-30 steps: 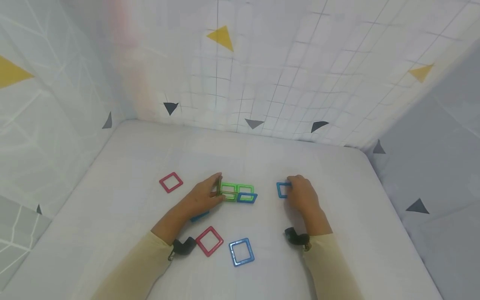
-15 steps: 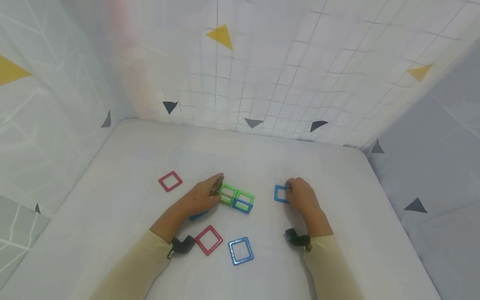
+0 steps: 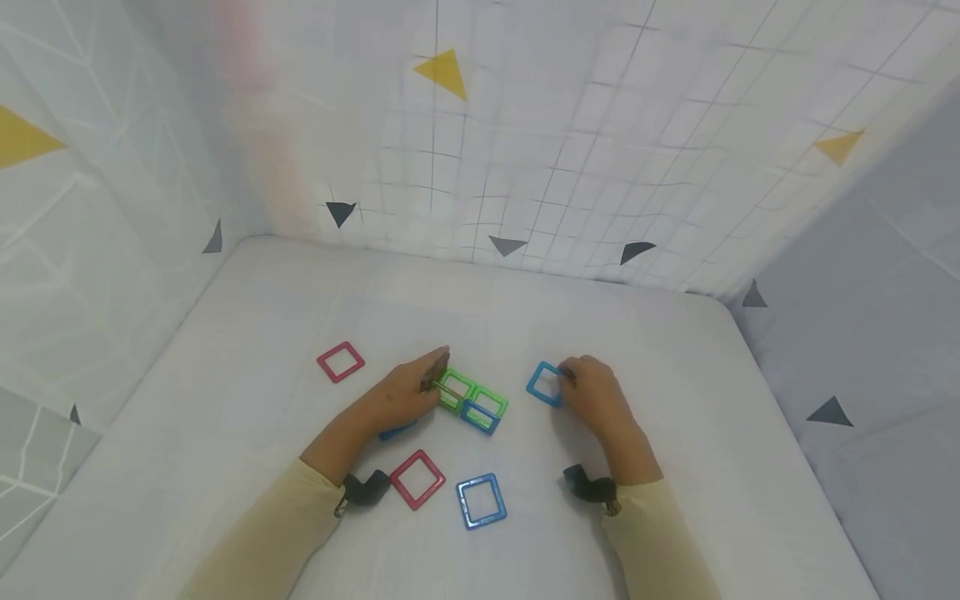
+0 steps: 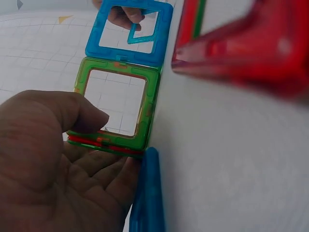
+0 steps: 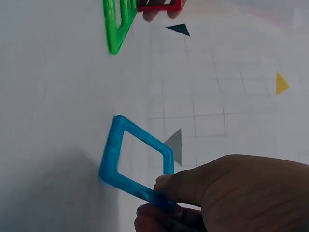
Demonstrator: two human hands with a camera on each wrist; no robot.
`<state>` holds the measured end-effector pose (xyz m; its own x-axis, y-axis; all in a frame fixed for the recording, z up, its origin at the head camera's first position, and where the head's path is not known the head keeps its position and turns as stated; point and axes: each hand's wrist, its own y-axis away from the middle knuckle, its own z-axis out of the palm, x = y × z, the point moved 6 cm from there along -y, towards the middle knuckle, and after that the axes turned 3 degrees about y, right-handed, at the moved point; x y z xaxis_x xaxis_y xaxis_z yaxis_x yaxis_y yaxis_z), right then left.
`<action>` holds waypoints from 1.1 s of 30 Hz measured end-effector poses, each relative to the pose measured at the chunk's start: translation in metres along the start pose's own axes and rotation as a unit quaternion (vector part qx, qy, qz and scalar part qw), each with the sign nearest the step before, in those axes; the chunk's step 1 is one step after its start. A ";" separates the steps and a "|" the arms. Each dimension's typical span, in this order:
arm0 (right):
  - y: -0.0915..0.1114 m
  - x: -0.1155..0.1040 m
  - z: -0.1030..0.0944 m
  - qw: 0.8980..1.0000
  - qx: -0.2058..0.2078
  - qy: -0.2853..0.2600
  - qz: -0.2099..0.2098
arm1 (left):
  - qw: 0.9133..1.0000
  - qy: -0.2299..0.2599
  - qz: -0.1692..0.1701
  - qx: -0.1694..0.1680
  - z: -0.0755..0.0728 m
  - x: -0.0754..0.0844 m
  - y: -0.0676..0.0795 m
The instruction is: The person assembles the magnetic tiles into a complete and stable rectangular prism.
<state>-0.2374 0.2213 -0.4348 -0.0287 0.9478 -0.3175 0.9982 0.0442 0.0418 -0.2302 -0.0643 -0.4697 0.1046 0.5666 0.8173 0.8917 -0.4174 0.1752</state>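
Note:
In the head view my left hand (image 3: 401, 396) grips the left end of a joined structure of square magnetic tiles, thumb and fingers around it. Two green tiles (image 4: 150, 104) lie side by side in it. A red tile (image 5: 159, 7) stands at the gripped end, partly hidden by the hand. Along the near side, a blue tile (image 4: 164, 34) stands upright at the right part. To the right, my right hand (image 3: 597, 392) pinches another blue tile (image 5: 112, 150) by one corner between thumb and fingers, with a gap between it and the structure.
On the white table a red tile (image 3: 327, 372) lies at the back left. Nearer the body are another red tile (image 3: 403, 495) and a blue tile (image 3: 464, 508). One more blue tile (image 3: 397, 432) shows partly beside the left wrist. Patterned walls rise behind and at both sides.
The structure has turned in my left hand, its right end swinging toward the body. My right hand has moved left with its blue tile, which is now tilted cornerwise.

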 end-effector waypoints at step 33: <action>0.016 -0.089 0.012 0.998 0.004 0.008 -0.066 | 1.000 -0.001 0.008 -0.005 0.002 0.000 0.000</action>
<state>-0.2186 0.1337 -0.4169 -0.1616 0.9388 -0.3041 0.9859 0.1674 -0.0072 -0.2297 -0.0627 -0.4708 0.1199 0.5608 0.8192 0.8857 -0.4331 0.1669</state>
